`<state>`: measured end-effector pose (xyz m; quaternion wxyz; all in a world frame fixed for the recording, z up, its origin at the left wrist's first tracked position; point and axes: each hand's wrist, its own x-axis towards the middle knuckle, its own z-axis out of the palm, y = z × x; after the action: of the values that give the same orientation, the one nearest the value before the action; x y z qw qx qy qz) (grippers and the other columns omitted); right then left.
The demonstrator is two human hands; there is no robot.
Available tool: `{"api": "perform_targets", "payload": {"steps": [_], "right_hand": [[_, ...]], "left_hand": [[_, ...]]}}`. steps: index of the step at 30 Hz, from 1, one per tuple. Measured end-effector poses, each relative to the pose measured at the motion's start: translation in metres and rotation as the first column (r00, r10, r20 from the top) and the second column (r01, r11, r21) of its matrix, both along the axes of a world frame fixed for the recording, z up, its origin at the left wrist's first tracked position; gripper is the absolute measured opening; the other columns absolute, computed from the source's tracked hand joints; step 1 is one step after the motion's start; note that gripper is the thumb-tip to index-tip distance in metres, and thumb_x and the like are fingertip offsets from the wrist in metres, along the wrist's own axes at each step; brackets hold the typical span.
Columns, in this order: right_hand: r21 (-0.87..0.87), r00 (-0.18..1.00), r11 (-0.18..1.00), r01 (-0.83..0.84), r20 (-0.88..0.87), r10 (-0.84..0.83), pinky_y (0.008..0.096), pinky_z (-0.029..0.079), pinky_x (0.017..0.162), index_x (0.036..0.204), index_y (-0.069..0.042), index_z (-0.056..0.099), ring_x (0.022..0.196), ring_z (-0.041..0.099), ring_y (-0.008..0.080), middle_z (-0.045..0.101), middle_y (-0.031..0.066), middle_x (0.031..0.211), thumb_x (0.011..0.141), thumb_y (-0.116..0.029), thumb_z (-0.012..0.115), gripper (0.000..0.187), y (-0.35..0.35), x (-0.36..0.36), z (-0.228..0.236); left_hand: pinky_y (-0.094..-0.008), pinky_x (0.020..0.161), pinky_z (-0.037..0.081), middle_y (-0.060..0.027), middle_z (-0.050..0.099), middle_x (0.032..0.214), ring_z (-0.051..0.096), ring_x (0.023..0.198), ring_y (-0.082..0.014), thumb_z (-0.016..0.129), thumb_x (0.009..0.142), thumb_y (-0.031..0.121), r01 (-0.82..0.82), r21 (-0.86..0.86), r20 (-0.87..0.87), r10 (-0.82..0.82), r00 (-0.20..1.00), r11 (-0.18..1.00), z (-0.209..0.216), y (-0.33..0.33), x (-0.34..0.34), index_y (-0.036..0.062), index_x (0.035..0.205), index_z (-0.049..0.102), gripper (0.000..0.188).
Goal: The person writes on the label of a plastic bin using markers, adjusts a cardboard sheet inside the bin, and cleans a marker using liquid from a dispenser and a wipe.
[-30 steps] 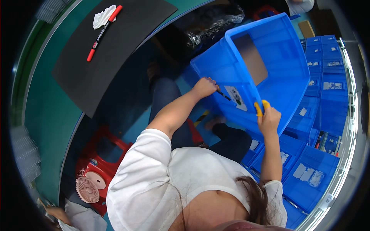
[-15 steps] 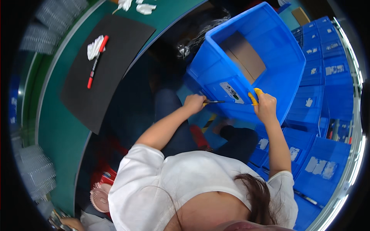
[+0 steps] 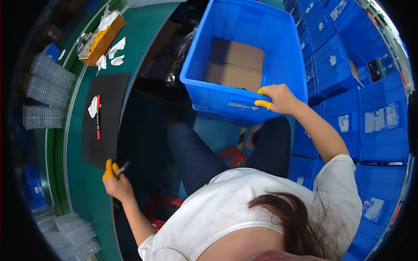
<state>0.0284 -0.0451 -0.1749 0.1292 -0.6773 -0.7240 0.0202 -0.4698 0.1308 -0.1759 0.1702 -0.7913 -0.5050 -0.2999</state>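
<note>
The upper edge of the bin [image 3: 209, 95] ran out of view, and its label [image 3: 241, 106] showed only as a foreshortened strip. The bin stood beyond the person's knees, cardboard [image 3: 237, 65] on its floor; the right hand [image 3: 281, 98] gripped its near rim. The left hand [image 3: 118, 185], at the edge of the bench [image 3: 82, 204], pinched a slim dark tool [image 3: 122, 170], too blurred to name. Near it, a marker [image 3: 98, 117] and a tissue [image 3: 92, 107] lay on a black mat [image 3: 113, 117]. Clear trays [image 3: 48, 93] stood left of the bench; stacked blue boxes [image 3: 379, 117] crowded the right side.
</note>
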Motion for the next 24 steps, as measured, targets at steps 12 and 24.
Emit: {"api": "perform_targets", "payload": {"steps": [12,24], "right_hand": [[-0.842,0.934,0.405,0.356,0.317,-0.163,0.0406,0.041,0.094,0.131,-0.007,0.043,0.119,0.047,0.0267,0.047,0.0126,0.130,0.086,-0.045,0.051,0.059,0.152,0.118,-0.113],[-0.804,0.863,0.443,0.398,0.165,-0.477,0.0506,0.004,0.109,0.144,-0.011,0.002,0.138,0.007,0.0293,0.006,0.0144,0.149,0.084,-0.059,0.043,0.087,0.084,0.102,-0.256]], "left_hand": [[-0.0240,0.044,0.036,-0.0102,0.061,0.068,0.049,0.048,-0.0148,0.058,0.087,0.017,0.370,-0.331,0.324,-0.263,0.909,0.868,0.023,0.000,0.139,-0.0045,0.101,0.062,0.026],[-0.0195,0.050,0.036,-0.0032,0.055,0.068,0.045,0.053,-0.0077,0.059,0.088,0.021,0.470,-0.618,0.353,-0.312,0.882,0.630,-0.003,0.103,0.345,0.0022,0.109,0.061,0.028]]}}
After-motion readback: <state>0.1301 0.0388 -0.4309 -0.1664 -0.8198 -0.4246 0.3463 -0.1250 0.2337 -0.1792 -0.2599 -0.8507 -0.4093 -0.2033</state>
